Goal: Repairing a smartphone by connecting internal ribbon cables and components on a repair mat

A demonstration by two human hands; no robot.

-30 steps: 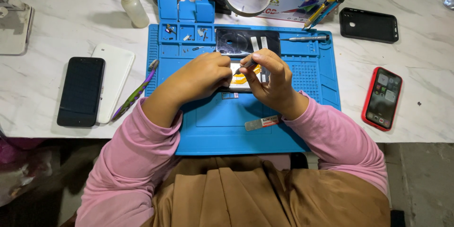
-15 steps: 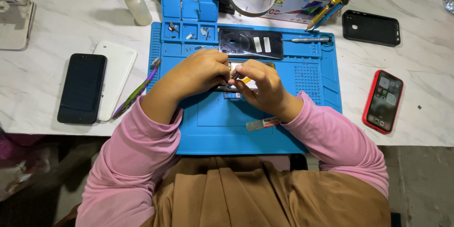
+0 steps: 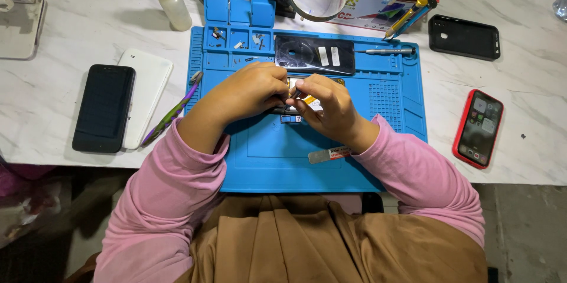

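Both hands huddle over the middle of the blue mat (image 3: 266, 165), a soft rubbery sheet with moulded trays along its top edge that keep tiny screws from rolling off. The left hand (image 3: 251, 91) is curled down on a small opened phone (image 3: 307, 101), seemingly steadying it flat; what its fingertips grip is hidden. The right hand (image 3: 328, 106) is bunched, thumb and fingers closing in on the phone's innards, where yellow and white bits peek out. The glossy dark back cover (image 3: 314, 54) lies parked just above, out of the way. A slim metal screwdriver (image 3: 387, 51) rests beside it, a flat pry tool (image 3: 329, 154) waits near the right wrist
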